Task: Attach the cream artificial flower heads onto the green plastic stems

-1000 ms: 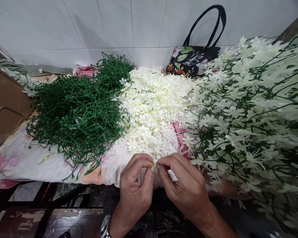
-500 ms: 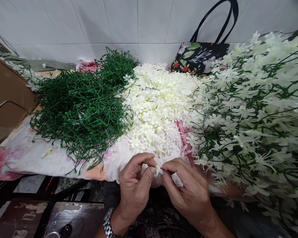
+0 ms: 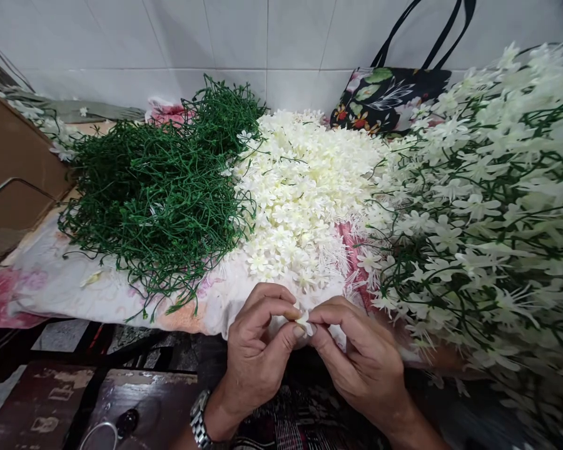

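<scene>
We see two bare hands working close together above the near edge of a flowered cloth point(image 3: 42, 294). Between their fingertips is one small white blossom point(image 3: 304, 323), and it is held up in front of the big pile of loose white blossoms point(image 3: 300, 181).

The left hand point(image 3: 263, 350), which has a metal watch point(image 3: 199, 420) at its wrist, pinches the blossom from the left side with thumb and forefinger; its tips are nearly together, with only the petals between them. The right hand point(image 3: 359, 359) does the same from the right side, its thumb and forefinger closed on the blossom's edge. In both hands the remaining fingers are bent. What lies inside the blossom we cannot tell, because the fingertips hide it in part.

To the left of the pile, and touching it, we find a tangled heap of green stems point(image 3: 159, 194). To the right stands a thick mass of white flowers on green stems point(image 3: 473, 250), near the right hand. A pink-red cloth point(image 3: 354, 262) shows between this mass and the pile. Behind, a black floral bag point(image 3: 385, 103) rests near the tiled wall point(image 3: 122, 37); at the far left is a brown board point(image 3: 19, 169).
</scene>
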Available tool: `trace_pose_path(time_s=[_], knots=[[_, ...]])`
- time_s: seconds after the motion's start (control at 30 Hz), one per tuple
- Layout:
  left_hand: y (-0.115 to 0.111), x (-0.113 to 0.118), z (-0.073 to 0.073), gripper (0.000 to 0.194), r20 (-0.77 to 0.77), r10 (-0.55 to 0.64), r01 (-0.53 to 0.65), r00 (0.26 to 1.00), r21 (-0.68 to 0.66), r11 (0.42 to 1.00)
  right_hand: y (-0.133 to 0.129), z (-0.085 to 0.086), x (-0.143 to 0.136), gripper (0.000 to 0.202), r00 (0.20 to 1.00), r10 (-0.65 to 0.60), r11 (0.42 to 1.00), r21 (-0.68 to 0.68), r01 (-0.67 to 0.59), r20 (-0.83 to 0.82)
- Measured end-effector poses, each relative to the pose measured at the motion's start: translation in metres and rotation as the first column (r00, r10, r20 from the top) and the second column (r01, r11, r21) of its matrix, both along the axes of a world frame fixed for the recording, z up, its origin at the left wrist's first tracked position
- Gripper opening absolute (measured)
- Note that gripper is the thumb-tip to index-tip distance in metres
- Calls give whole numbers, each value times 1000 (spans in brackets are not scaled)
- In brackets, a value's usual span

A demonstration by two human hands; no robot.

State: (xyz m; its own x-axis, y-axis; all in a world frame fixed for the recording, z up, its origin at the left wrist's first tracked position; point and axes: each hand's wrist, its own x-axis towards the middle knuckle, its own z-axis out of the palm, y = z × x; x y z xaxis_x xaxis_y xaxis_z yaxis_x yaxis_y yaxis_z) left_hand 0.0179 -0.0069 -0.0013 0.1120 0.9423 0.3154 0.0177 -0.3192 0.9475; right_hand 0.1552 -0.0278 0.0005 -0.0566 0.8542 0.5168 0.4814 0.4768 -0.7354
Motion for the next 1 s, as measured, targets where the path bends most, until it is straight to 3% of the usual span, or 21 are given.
trace_pose_path(time_s=[0.53,0.73,1.0], knots=[[-6,-2,-6,10,-18,39,-39,999,-5,999,2,-4,2,11,983,56,989,-125,-78,-174],[-5,-2,-6,13,13,-12,12,1000,57,998,3,-4,3,11,982,56,990,-118,-78,-179],[-3,-4,-8,14,-80,-18,30,997,162,986,3,-6,3,11,976,84,981,-155,-116,-199]])
